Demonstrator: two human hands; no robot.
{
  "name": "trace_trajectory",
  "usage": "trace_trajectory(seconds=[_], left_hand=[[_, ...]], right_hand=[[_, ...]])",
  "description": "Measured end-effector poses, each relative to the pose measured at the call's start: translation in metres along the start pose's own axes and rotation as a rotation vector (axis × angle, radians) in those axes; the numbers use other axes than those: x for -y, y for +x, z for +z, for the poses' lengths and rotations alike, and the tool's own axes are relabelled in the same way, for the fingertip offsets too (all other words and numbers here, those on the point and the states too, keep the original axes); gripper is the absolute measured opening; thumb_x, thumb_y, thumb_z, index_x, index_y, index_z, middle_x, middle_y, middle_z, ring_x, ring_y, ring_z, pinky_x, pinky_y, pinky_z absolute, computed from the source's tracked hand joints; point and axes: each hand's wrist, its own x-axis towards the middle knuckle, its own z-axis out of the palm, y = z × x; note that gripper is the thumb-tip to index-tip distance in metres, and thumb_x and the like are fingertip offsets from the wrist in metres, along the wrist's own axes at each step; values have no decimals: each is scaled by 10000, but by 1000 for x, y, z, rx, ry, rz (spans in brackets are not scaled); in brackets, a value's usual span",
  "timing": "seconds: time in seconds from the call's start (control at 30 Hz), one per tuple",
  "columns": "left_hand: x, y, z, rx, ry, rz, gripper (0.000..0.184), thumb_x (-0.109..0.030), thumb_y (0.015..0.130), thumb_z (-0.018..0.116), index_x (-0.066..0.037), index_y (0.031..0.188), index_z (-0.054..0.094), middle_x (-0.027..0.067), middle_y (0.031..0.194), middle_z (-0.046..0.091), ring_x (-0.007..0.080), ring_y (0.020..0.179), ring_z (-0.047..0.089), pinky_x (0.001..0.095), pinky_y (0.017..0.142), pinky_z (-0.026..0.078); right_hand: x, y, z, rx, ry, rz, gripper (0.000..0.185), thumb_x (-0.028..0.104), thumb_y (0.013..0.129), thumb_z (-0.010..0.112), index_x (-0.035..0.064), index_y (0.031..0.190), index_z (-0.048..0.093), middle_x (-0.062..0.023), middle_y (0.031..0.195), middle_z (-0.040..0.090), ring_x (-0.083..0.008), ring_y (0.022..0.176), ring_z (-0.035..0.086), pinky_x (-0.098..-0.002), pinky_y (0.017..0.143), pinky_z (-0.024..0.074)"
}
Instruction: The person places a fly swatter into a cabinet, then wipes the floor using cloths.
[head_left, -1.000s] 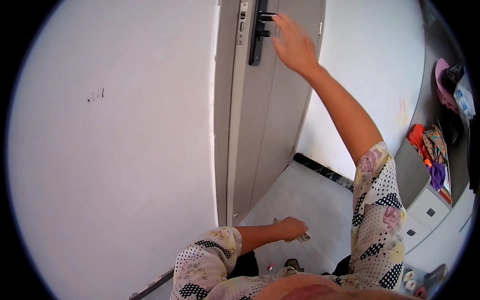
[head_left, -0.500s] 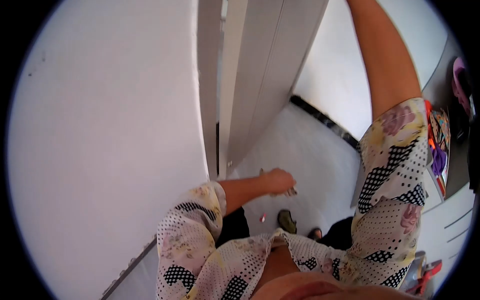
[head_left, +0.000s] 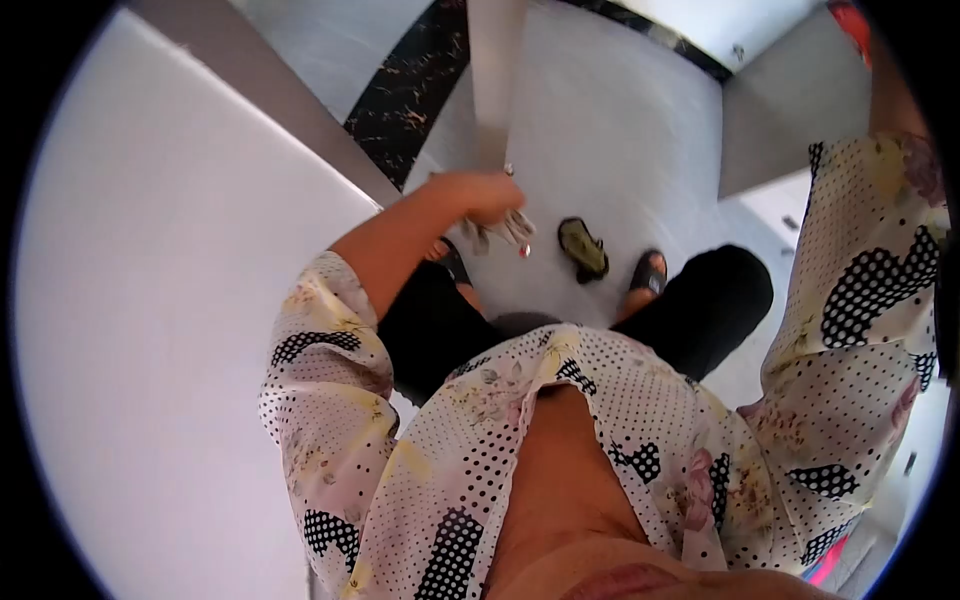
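My left hand (head_left: 492, 197) is closed round a crumpled, light-coloured cloth-like item (head_left: 500, 232), whose loose ends hang below the fingers. It is above the floor, close to the lower end of the door (head_left: 495, 80), which stands ajar. My right forearm (head_left: 893, 95) runs up out of the picture at the upper right, so the right hand is out of sight. A dark green shoe (head_left: 583, 249) lies on the grey floor between my feet, and a small red and white object (head_left: 524, 251) shows just under the cloth-like item.
A white wall (head_left: 170, 300) fills the left side. Black marbled threshold (head_left: 405, 95) crosses the doorway. At the upper right stands a grey cabinet (head_left: 790, 110) with white drawers (head_left: 780, 210). My feet wear dark sandals (head_left: 650, 275).
The view has tilted down to the floor and my body. The door has swung away from its frame, showing the threshold. My right hand has left the door handle and the view.
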Motion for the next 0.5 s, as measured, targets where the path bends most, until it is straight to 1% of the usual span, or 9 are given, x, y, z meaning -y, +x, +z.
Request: trace_trajectory(seconds=[0.03,0.1,0.17,0.2,0.27,0.4,0.5], left_hand=[[0,-3,-8,5,1,-34,227,-38,760,527,-40,973,606,184,952,619,359,929,587,417,798,470],[7,1,-14,71,-224,-178,290,-61,780,530,-57,1064,590,186,1017,608,351,966,576,410,826,457],[36,19,10,-67,-68,-107,272,-35,769,521,-55,1025,608,180,994,616,353,939,588,410,785,469],[38,20,12,-64,-83,-143,286,-46,779,525,-60,1056,594,184,1015,609,352,960,579,410,806,460],[46,17,12,-83,-109,-240,320,-67,800,534,-70,1118,565,191,1057,595,352,1001,561,409,848,442],[61,11,24,-164,-163,-253,292,-67,799,549,-56,1091,557,202,1007,607,366,966,574,420,823,446],[65,7,27,-176,-152,-226,289,-57,794,557,-42,1082,553,204,985,612,373,948,580,429,814,447]], right_hand=[[-24,-28,-8,-14,68,82,467,371,915,414,0,1181,515,-190,1108,580,-286,967,579,-384,818,477],[-59,-76,-19,-59,193,223,471,377,917,414,4,1186,514,-183,1117,578,-282,976,575,-383,826,475],[-82,-102,-34,-107,288,296,474,383,918,414,9,1192,512,-176,1126,575,-278,984,572,-382,833,472],[-90,-108,-45,-131,329,320,476,386,919,414,11,1194,512,-172,1131,573,-277,989,570,-382,837,471],[-102,-109,-65,-166,390,330,479,393,920,414,16,1200,511,-165,1140,570,-273,998,566,-381,844,468],[-117,-84,-121,-225,455,325,486,405,922,413,25,1211,509,-150,1159,565,-266,1015,558,-379,858,463],[-127,-54,-170,-261,460,316,492,414,924,413,32,1219,507,-140,1173,560,-260,1029,552,-378,869,459]])
